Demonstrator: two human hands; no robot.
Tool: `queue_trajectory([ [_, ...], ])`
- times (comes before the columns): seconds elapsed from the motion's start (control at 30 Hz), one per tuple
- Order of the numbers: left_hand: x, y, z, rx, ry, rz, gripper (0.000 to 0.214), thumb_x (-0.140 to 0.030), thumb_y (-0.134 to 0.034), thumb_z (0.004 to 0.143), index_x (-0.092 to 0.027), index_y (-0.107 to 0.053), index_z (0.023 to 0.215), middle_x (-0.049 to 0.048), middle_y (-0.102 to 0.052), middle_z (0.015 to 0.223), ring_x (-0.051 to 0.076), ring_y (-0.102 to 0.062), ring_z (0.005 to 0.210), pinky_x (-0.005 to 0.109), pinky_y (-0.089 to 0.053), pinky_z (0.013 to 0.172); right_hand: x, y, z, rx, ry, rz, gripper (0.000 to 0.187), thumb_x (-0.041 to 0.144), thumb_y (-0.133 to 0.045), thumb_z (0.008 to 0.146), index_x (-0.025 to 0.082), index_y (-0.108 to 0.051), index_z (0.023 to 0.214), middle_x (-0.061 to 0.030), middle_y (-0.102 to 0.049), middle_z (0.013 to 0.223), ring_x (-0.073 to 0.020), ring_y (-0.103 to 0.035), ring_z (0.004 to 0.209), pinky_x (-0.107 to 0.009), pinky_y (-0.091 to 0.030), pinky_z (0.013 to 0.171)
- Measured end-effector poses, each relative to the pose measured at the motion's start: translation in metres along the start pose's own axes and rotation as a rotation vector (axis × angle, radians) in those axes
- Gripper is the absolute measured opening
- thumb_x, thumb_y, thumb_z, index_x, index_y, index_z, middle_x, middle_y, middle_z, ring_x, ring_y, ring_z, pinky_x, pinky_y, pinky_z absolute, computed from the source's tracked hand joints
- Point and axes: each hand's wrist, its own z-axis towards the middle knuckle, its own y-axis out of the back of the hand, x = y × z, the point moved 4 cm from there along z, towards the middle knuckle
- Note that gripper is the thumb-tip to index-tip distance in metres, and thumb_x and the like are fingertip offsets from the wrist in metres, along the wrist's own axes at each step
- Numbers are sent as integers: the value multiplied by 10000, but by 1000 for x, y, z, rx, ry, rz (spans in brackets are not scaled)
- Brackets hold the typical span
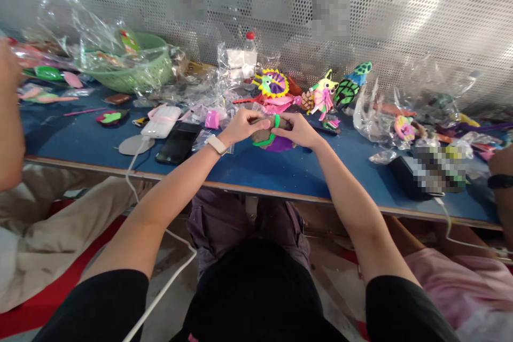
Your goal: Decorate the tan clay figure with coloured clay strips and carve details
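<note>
Both hands closed on one brown, green-banded, purple-bottomed soft clay figure [272,136], just above the blue tabletop [280,171]: left hand [242,125] pinching its left end, right hand [298,129] gripping its right end. Black smartphone [178,142] lying flat nearby, left of the hands.

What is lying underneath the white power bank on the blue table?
The white power bank rests partly on a black phone, its near end over a pale round pad; a white cable runs from there off the table edge. Whatever lies directly beneath it is covered.
</note>
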Motion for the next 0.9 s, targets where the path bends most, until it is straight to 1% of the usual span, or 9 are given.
queue_trajectory([
  [0.1, 9, 3, -2, -61, 163, -137, 877, -1002, -434, 994, -200, -739, 813, 74, -664, 737, 203, -634, 710, 317, -452, 647, 0, 0, 0, -10, -10, 155, 550, 699, -862, 901, 196, -786, 1110, -40, -712, 905, -209, -605, 816, -353, -551, 729],
  [0.17, 16, 2, -3, -70, 284, -222, 947, -997, -309, 1021, -190, -789, 894, 121, -756, 852, 247, -730, 829, 332, -527, 710, -1, 0, 0, -1, -8, 229, 576, 701, -899, 862, 201, -782, 1123, -53, -734, 951, -216, -628, 841, -363, -566, 752],
  [0.27, 24, -4, -4, 14, 391, -282, 870, -953, -420, 1031, -184, -823, 970, 133, -816, 977, 268, -770, 917, 351, -583, 784, -1, -2, 0, 18, -4, 292, 578, 681, -933, 832, 201, -780, 1117, -59, -749, 995, -217, -644, 869, -364, -571, 776],
  [0.37, 29, -16, -5, 107, 490, -408, 713, -837, -521, 1074, -198, -829, 1004, 112, -842, 1038, 263, -785, 961, 369, -626, 851, 0, -3, -1, 29, -16, 314, 565, 671, -930, 838, 189, -776, 1088, -41, -715, 943, -198, -613, 841, -343, -552, 748],
  [0.47, 34, -25, -7, 147, 596, -549, 672, -761, -435, 1134, -227, -842, 1154, 105, -865, 1094, 276, -802, 969, 409, -664, 858, 1, -1, 0, 0, -46, 288, 587, 702, -903, 850, 182, -784, 1095, -23, -674, 888, -194, -593, 834, -333, -541, 736],
  [0.57, 37, -25, -7, 160, 631, -607, 769, -812, -341, 1131, -231, -833, 1239, 131, -872, 1120, 319, -814, 981, 442, -674, 815, 1, 2, 0, -38, -78, 262, 614, 710, -905, 833, 176, -791, 1113, -20, -671, 875, -211, -611, 863, -339, -551, 753],
  [0.7, 42, -20, -5, 149, 619, -631, 851, -893, -343, 1090, -205, -833, 1193, 152, -864, 1046, 309, -803, 960, 390, -641, 788, 1, 3, 0, -46, -94, 296, 615, 692, -926, 811, 180, -794, 1127, -38, -715, 912, -243, -656, 921, -366, -587, 798],
  [0.8, 43, -19, -4, 183, 633, -663, 844, -869, -330, 1110, -188, -824, 1182, 136, -843, 950, 277, -773, 888, 378, -621, 787, 1, 2, -1, -37, -83, 348, 613, 700, -920, 819, 192, -799, 1140, -53, -755, 969, -251, -682, 952, -388, -609, 842],
  [0.9, 43, -17, -4, 178, 640, -676, 815, -864, -355, 1113, -186, -807, 1093, 114, -794, 838, 262, -743, 815, 385, -615, 772, -2, 2, -2, -18, -117, 387, 593, 690, -921, 832, 188, -799, 1124, -49, -777, 976, -240, -696, 936, -389, -619, 862],
])
